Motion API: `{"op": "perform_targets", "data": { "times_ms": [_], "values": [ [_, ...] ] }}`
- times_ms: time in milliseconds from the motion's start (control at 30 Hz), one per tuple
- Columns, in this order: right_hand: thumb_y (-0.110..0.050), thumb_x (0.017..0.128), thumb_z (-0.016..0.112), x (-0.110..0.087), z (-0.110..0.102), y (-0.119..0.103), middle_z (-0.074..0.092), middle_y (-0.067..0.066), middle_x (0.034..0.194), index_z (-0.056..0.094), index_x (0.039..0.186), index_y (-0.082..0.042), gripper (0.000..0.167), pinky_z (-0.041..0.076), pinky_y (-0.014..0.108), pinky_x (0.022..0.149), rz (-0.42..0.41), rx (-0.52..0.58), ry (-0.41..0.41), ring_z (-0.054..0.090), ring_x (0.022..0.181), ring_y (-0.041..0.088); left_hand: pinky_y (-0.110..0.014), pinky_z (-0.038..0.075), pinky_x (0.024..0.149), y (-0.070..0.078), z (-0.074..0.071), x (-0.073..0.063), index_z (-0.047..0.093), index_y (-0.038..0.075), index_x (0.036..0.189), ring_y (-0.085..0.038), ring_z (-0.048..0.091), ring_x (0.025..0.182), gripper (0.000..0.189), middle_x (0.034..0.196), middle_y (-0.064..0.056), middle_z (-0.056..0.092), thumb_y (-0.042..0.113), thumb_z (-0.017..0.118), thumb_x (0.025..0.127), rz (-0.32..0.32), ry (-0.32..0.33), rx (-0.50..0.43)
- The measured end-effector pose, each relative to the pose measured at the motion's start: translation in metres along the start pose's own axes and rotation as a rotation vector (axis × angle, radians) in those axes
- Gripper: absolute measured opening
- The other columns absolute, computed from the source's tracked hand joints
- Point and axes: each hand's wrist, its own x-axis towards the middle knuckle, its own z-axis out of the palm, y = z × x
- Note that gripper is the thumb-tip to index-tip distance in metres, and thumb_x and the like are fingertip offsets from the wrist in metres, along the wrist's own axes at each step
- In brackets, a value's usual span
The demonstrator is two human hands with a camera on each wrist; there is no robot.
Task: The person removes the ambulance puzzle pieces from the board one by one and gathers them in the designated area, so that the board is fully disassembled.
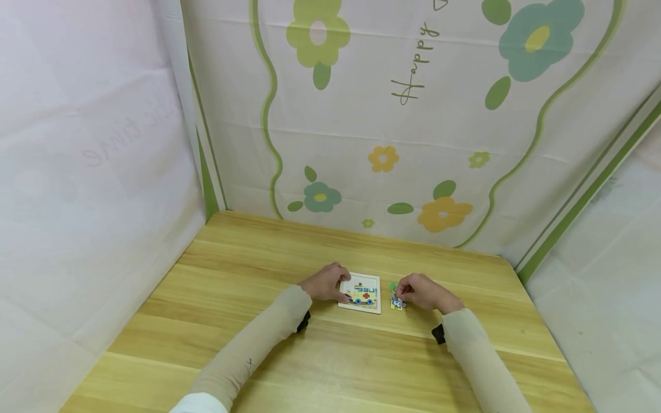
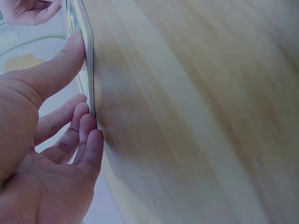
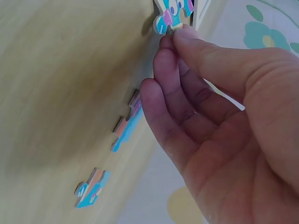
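Observation:
A small square jigsaw board (image 1: 378,281) with a pale rim lies on the table, showing a yellow ambulance picture (image 1: 365,295) with a red cross and blue wheels. My left hand (image 1: 326,283) grips its left side; in the left wrist view the thumb lies over the board's face and the other fingertips touch its edge. To the right of the board, my right hand (image 1: 424,292) pinches a jigsaw piece (image 3: 169,14) between thumb and forefinger. That piece is blue and white with pink patches. Two loose jigsaw pieces (image 3: 92,189) lie on the wood in the right wrist view.
Beside the board sit more small colourful pieces (image 1: 396,304), one of them green (image 1: 392,286), partly hidden by the right hand. The wooden table (image 1: 330,361) is bounded by flower-printed cloth walls (image 1: 356,120) at the back and both sides.

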Motion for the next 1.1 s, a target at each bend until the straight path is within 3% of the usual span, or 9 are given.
{"op": "perform_targets", "data": {
  "times_ms": [633, 833, 1100],
  "values": [
    [0.000, 0.098, 0.071, 0.001, -0.004, -0.001, 0.075, 0.003, 0.097, 0.075, 0.098, -0.006, 0.007, 0.056, 0.029, 0.078, 0.014, -0.002, -0.005, 0.064, 0.087, 0.012, -0.038, 0.050, 0.106, 0.003, -0.001, -0.002, 0.063, 0.002, 0.138, -0.019, 0.055, 0.115, 0.059, 0.128, -0.009, 0.059, 0.025, 0.087, 0.090, -0.004, -0.005, -0.008],
    [0.001, 0.096, 0.072, 0.008, -0.011, -0.016, 0.075, 0.004, 0.097, 0.075, 0.101, -0.002, 0.006, 0.057, 0.027, 0.076, -0.050, -0.055, -0.017, 0.065, 0.083, 0.010, -0.037, 0.050, 0.107, 0.003, -0.001, -0.003, 0.063, 0.002, 0.139, -0.019, 0.055, 0.115, 0.059, 0.129, -0.008, 0.059, 0.025, 0.086, 0.090, -0.004, -0.007, -0.007],
    [0.004, 0.096, 0.069, 0.028, -0.013, -0.046, 0.076, 0.007, 0.101, 0.077, 0.105, -0.003, 0.014, 0.057, 0.030, 0.078, -0.077, -0.128, -0.043, 0.061, 0.082, 0.011, -0.036, 0.050, 0.105, 0.005, -0.001, -0.001, 0.064, 0.001, 0.138, -0.018, 0.055, 0.113, 0.058, 0.127, -0.009, 0.060, 0.024, 0.087, 0.089, -0.002, -0.004, 0.000]
  ]
}}
